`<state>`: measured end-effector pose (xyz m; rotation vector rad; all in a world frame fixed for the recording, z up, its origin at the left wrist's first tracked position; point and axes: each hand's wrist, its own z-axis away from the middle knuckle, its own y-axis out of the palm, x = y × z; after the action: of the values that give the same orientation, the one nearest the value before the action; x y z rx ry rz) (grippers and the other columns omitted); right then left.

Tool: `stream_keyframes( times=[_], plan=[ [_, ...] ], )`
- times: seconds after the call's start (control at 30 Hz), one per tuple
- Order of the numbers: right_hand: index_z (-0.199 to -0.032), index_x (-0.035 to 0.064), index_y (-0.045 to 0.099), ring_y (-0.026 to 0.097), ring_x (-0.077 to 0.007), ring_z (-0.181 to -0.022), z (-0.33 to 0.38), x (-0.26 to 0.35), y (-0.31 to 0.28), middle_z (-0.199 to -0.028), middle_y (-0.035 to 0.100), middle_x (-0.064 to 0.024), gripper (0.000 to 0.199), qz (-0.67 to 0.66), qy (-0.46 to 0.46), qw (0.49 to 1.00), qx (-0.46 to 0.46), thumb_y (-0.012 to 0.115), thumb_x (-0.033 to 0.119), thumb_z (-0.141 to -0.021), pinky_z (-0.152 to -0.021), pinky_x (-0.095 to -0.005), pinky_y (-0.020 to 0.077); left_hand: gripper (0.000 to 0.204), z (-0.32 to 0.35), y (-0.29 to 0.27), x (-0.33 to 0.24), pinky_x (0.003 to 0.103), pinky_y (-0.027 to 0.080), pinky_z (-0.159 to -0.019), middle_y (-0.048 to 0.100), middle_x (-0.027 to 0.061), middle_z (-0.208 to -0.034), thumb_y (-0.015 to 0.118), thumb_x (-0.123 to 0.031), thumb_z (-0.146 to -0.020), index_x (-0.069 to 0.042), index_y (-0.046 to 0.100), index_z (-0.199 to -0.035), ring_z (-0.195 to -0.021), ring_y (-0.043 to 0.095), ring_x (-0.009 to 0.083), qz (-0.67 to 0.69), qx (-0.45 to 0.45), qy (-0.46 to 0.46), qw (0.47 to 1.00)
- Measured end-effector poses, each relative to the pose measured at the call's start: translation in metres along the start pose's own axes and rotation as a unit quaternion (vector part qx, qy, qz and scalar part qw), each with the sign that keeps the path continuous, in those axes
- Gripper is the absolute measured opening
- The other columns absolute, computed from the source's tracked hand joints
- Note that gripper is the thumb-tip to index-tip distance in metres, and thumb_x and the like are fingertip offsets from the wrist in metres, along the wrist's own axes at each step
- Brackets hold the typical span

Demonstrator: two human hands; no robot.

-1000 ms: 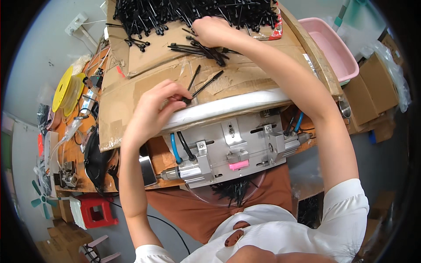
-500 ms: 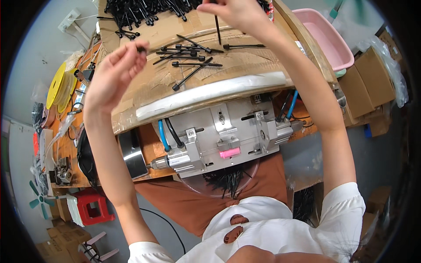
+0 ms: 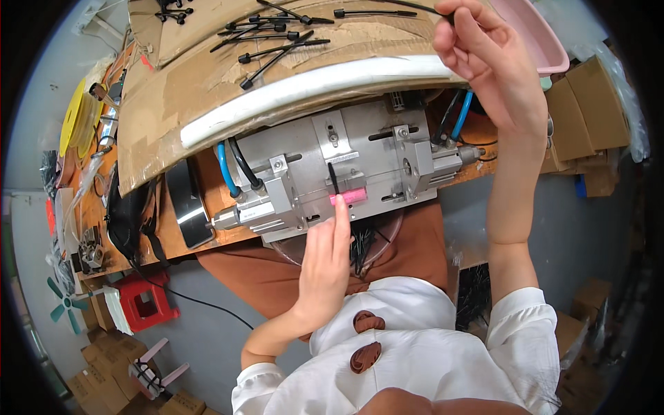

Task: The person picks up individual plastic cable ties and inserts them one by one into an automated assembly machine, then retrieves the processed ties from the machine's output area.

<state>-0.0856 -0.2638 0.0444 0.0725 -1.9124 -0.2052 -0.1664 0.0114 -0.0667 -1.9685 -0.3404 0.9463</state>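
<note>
Head view, looking down: the left hand reaches up to the grey metal clamping fixture with blue and black air hoses, fingers held close together, the fingertips pinching or pressing a short black plastic tie-like piece that stands upright in the fixture's middle slot, just above the small pink block. Whether the fingers truly grip the piece or only steady it from below, I cannot tell. The right hand is raised over the far edge of the taped brown cardboard sheet, its thumb and forefinger pinched on a long thin black tie that trails off to the left. More loose black ties lie scattered on the cardboard.

The risk I see lies at the fixture. The fingertips sit right beside the two side jaws, so should the air cylinders close, a finger could be nipped. The short piece stands on a narrow seat; a nudge from the fingertip could tilt it and let it drop toward the round clear tub of black pieces below. The long tie in the right hand hangs loosely and could drag the scattered ties off the cardboard's edge.
</note>
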Motion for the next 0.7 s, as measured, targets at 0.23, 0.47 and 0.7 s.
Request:
stream_keyframes(
  times=[0.23,0.47,0.7],
  plan=[
    [-0.113,0.0019,0.058,0.061,-0.0156,-0.075,0.031,0.011,-0.002,-0.087,0.065,-0.0114,0.032,0.047,-0.017,0.999,-0.021,0.056,0.028,-0.096,-0.055,-0.0233,0.0442,0.074,-0.004,0.015,-0.012,0.032,0.045,-0.08,0.048,0.0117,-0.093,0.055,0.008,-0.071,0.011,0.031,-0.14,-0.083,0.048,0.0241,-0.08,0.045,-0.001,0.996],
    [-0.107,-0.0033,0.059,0.061,-0.0143,-0.076,0.05,0.003,0.013,-0.09,0.066,-0.0154,0.023,0.029,-0.048,0.998,-0.019,0.062,0.012,-0.091,-0.055,-0.0215,0.045,0.072,-0.008,0.015,-0.012,0.036,0.044,-0.078,0.047,0.0114,-0.095,0.058,0.008,-0.076,0.007,0.032,-0.142,-0.088,0.048,0.0257,-0.071,0.047,-0.027,0.996],
    [-0.104,-0.004,0.063,0.061,-0.0106,-0.072,0.091,-0.014,0.046,-0.088,0.067,-0.0104,0.025,0.273,-0.067,0.955,-0.095,0.066,-0.008,-0.08,-0.057,-0.0208,0.0482,0.075,-0.008,0.013,-0.011,0.031,0.046,-0.078,0.047,0.0101,-0.096,0.057,0.005,-0.071,0.01,0.03,-0.141,-0.086,0.048,0.0229,-0.12,0.057,-0.005,0.991]
  ],
)
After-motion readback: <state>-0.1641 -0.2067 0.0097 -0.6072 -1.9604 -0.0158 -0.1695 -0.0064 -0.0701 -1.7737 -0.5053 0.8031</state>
